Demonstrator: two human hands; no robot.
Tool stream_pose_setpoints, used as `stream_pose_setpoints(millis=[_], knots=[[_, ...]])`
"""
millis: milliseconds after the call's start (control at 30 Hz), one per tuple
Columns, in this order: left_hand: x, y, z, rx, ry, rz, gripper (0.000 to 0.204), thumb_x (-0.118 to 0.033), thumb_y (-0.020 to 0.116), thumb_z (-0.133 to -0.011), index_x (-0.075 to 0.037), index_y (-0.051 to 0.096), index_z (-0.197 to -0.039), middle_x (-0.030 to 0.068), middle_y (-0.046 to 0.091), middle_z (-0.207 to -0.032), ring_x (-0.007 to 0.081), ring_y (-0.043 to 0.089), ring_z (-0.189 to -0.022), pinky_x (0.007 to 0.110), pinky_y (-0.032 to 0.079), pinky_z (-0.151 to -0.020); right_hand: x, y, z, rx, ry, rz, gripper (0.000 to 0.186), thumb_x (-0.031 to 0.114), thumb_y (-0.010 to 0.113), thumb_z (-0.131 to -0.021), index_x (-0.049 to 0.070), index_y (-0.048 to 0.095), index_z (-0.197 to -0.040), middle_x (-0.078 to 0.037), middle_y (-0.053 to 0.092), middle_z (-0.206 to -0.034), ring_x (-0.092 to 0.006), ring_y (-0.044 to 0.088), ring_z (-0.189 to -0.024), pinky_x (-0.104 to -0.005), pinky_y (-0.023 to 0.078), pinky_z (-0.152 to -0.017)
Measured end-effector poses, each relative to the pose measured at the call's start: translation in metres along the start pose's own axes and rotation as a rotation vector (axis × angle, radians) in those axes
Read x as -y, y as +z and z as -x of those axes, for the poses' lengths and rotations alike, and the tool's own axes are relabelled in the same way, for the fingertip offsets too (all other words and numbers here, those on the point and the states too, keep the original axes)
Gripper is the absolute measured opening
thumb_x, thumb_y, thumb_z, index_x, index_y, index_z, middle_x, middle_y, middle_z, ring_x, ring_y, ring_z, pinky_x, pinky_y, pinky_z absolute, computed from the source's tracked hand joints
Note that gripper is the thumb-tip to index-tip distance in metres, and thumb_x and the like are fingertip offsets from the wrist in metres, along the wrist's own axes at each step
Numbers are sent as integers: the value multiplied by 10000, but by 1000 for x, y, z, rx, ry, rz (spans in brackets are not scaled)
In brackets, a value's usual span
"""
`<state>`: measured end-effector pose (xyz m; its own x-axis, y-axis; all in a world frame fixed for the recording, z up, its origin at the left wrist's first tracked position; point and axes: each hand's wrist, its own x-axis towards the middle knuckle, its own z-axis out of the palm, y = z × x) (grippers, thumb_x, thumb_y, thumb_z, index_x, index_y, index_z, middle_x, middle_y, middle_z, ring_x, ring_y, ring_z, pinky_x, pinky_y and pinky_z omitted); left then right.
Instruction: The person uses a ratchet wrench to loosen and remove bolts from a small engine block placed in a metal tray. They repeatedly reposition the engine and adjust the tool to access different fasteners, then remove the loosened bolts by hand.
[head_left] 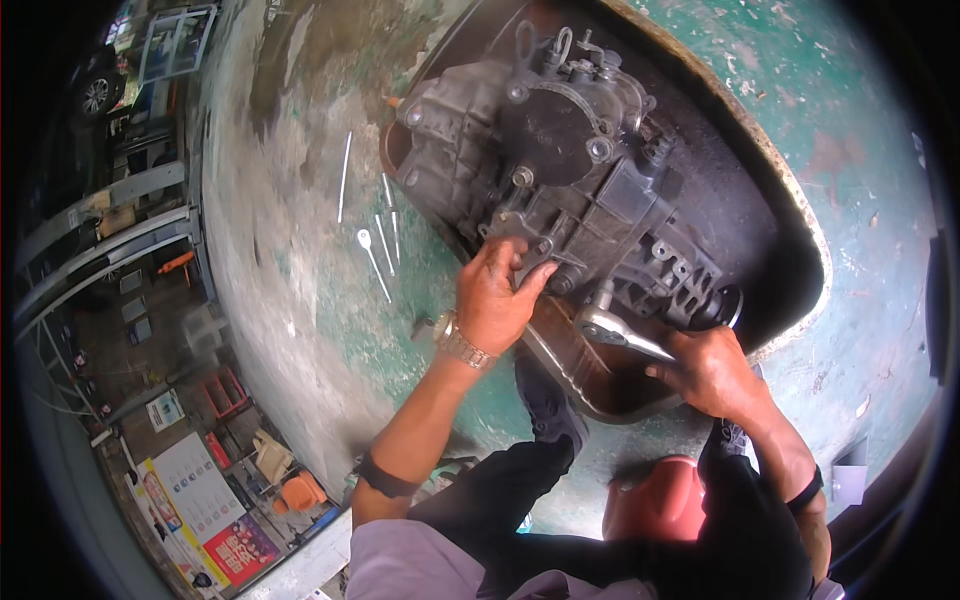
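A grimy grey gearbox [620,205] lies in a deep dark metal tub [600,395] with a worn rim. My left hand [495,290] rests on the near left edge of the housing, fingers curled over it and thumb laid along a flange; the fingertips are partly hidden. In my right hand [712,372] is the handle of a ratchet wrench [620,332], gripped over the tub's near side. The ratchet's head carries a socket [604,292] that reaches the lower part of the housing; whether it sits on a bolt I cannot tell.
On the floor left of the tub lie a second ratchet [373,262] and several thin metal bars [346,178]. A red stool [655,500] is beneath me, between my legs. Further left are shelving [110,225], an orange object [300,492] and a printed board [200,505].
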<state>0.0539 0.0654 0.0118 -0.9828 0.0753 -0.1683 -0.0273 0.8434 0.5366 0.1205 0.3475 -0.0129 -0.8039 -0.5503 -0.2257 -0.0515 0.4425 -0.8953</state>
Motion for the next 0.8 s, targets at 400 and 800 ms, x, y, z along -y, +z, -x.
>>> stream_pose_setpoints(millis=[400, 800], knots=[[-28, -15, -42, -213, 93, 390, 233, 49, 647, -889, -28, 594, -1103, 5, 619, -897, 42, 552, -755, 186, 466, -664, -2, -2, 2, -6, -36, 1, 244, 202, 740, -790, 6, 595, -803, -175, 570, -632, -381, 597, -639, -451, 459, -589], [-33, -11, -51, -244, 96, 397, 229, 86, 655, -863, -22, 625, -1063, -11, 608, -871, 41, 543, -715, 180, 461, -642, -3, -4, 3, 22, -28, 7, 232, 204, 726, -805, 11, 598, -794, -172, 580, -636, -377, 598, -646, -453, 458, -601]])
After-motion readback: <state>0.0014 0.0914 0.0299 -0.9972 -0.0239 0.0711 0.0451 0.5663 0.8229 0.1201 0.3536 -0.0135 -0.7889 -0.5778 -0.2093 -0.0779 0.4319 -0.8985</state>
